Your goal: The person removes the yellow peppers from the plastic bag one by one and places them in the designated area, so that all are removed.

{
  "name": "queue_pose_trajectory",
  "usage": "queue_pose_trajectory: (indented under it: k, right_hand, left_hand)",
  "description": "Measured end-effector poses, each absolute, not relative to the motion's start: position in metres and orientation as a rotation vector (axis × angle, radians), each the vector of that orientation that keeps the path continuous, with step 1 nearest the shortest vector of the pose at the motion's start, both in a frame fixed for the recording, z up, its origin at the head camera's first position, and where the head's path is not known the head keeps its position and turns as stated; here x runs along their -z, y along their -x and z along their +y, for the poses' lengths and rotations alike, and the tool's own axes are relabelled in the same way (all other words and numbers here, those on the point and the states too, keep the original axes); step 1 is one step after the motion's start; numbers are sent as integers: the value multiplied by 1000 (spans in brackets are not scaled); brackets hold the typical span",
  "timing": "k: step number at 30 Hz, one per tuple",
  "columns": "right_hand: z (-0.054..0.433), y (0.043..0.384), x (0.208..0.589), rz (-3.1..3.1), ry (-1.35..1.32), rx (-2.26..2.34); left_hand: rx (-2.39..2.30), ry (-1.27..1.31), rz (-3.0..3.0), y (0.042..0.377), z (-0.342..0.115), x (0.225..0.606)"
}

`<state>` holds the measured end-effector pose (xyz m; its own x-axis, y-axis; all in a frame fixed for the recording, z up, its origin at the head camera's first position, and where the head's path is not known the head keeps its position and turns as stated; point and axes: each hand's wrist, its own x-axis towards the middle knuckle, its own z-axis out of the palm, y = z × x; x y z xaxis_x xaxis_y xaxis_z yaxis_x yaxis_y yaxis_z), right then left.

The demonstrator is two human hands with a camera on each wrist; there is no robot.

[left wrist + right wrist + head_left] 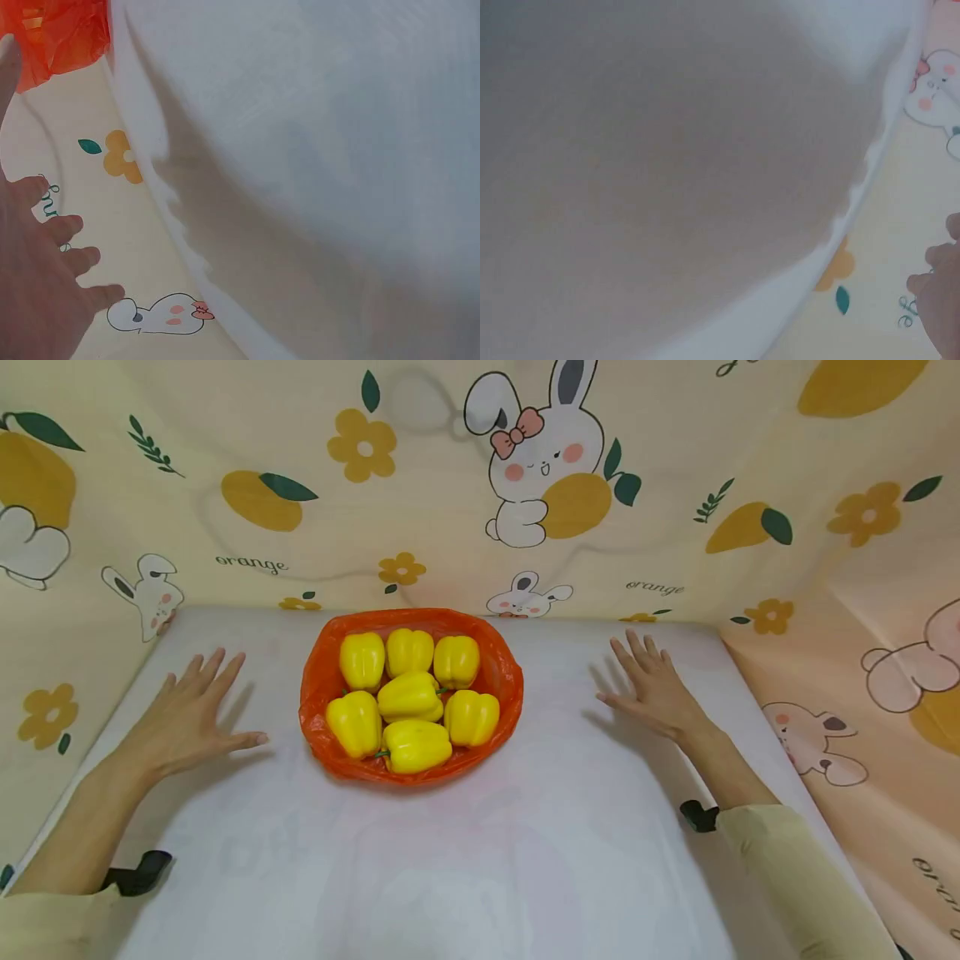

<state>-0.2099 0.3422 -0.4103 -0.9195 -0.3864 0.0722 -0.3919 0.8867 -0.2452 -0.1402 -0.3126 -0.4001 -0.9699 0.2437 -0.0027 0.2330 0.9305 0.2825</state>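
Note:
Several yellow bell peppers point(410, 696) lie together inside a red plastic bag point(514, 689), its mouth spread wide, near the back of the white table. Left of the bag, my left hand point(183, 722) hovers with fingers and thumb spread, holding nothing. My right hand point(651, 689) is held over the table on the bag's right, farther from it, fingers extended and nothing in them. In the left wrist view, part of the red bag point(67, 37) shows beyond my left hand point(37, 277). The right wrist view catches only some fingertips of my right hand point(941, 289).
The white table point(450, 868) runs up to a cream cloth backdrop point(450, 535) printed with rabbits, oranges and flowers, which also hangs at both sides. A black strap piece point(142, 872) sits at my left wrist, another black piece point(700, 816) at my right.

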Motion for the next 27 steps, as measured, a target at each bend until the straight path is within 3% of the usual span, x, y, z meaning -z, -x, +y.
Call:
queue_pose_trajectory:
  k: [8, 27]
  right_hand:
    - [317, 206, 407, -2908, -772, -524]
    - [258, 191, 392, -2731, -949, -781]
  left_hand:
    - [-777, -396, 2944, 142, -309, 401]
    - [-954, -462, 2835, 146, -274, 390]
